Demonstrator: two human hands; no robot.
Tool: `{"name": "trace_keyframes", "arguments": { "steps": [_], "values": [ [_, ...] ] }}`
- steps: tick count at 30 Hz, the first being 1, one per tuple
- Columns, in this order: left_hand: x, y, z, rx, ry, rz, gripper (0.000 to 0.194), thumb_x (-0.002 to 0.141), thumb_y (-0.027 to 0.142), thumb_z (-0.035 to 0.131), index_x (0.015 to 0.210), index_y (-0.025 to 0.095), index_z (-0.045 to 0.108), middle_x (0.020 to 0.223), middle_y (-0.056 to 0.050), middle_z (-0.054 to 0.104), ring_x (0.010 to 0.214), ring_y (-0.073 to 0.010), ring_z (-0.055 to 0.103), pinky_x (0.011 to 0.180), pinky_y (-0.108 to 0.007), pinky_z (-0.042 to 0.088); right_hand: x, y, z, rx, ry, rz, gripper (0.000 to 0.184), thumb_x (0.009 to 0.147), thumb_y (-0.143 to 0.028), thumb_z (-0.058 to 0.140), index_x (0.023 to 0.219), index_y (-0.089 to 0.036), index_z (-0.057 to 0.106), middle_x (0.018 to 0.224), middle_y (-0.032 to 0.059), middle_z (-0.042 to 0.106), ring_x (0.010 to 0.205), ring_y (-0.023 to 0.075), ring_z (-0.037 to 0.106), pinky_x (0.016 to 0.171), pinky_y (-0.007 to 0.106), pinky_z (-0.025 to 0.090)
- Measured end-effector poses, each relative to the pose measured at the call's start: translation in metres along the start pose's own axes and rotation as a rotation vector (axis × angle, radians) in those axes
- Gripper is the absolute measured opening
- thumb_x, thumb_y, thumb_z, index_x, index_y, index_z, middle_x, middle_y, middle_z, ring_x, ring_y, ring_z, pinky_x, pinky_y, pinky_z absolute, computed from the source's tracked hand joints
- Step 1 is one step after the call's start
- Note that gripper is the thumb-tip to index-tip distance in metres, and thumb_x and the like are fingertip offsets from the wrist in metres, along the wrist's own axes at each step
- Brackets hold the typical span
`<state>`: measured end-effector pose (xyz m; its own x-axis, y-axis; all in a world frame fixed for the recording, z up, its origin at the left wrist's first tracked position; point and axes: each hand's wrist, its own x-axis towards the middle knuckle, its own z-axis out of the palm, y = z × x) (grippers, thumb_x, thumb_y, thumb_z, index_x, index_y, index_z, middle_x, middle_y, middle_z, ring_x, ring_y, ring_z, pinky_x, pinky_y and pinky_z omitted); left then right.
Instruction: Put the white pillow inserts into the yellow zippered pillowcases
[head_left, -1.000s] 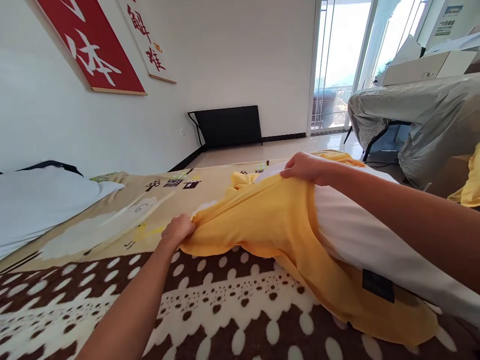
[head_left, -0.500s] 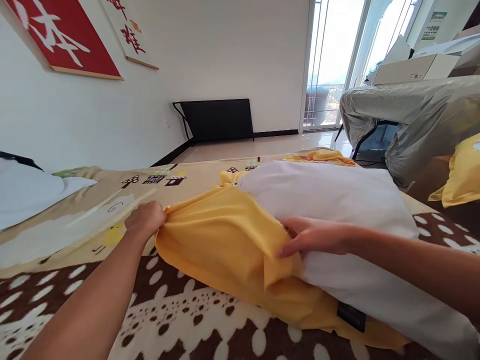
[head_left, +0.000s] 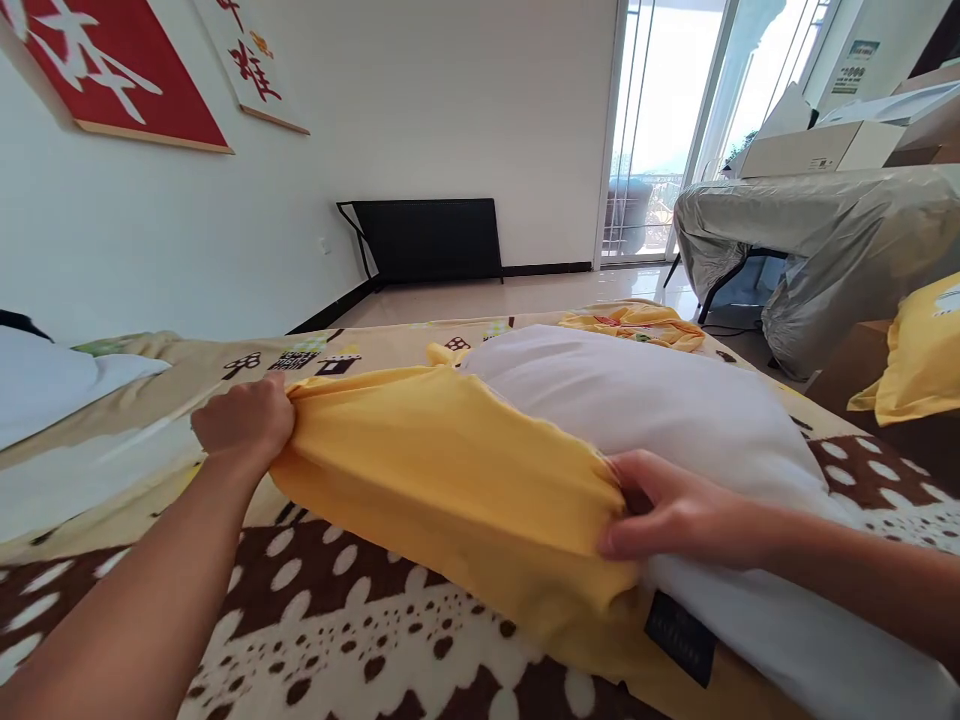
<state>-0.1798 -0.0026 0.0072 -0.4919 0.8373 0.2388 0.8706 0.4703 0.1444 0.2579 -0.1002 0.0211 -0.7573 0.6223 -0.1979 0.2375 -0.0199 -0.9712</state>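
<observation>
A person's hands draw a yellow cover (head_left: 450,470) taut on a bed spread with a brown-and-cream blanket (head_left: 330,620), beside and partly against a plump white pillow (head_left: 637,390). At left, the left hand (head_left: 244,415) clamps its fingers on the cover's gathered end; at right, the right hand (head_left: 667,510) pinches the opposite edge between thumb and fingers, near a dark label (head_left: 679,638). How much pillow lies inside is hidden. Working the edge along would seem to call for steady tension at left and a re-grip at right.
</observation>
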Motion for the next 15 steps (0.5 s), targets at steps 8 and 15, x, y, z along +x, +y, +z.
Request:
{"name": "trace_keyframes", "arguments": {
  "steps": [8, 15],
  "values": [
    [-0.016, -0.028, 0.035, 0.209, -0.107, 0.05, 0.028, 0.08, 0.024, 0.033, 0.096, 0.014, 0.055, 0.09, -0.021, 0.062, 0.084, -0.0376, 0.06, 0.066, -0.041, 0.043, 0.031, -0.017, 0.006, -0.483, -0.056, 0.247, 0.033, 0.057, -0.039, 0.075, 0.07, -0.016, 0.056, 0.066, -0.0032, 0.052, 0.059, 0.0113, 0.048, 0.046, 0.02, 0.035],
    [-0.001, -0.028, 0.045, 0.106, -0.234, 0.133, 0.007, 0.061, 0.018, 0.052, 0.062, 0.015, 0.057, 0.079, -0.015, 0.066, 0.087, -0.0362, 0.059, 0.082, -0.049, 0.039, 0.074, -0.039, 0.046, -0.453, -0.09, 0.074, 0.027, 0.064, -0.039, 0.063, 0.077, -0.016, 0.06, 0.069, -0.0009, 0.055, 0.059, 0.0131, 0.051, 0.048, 0.023, 0.04]
  ]
}}
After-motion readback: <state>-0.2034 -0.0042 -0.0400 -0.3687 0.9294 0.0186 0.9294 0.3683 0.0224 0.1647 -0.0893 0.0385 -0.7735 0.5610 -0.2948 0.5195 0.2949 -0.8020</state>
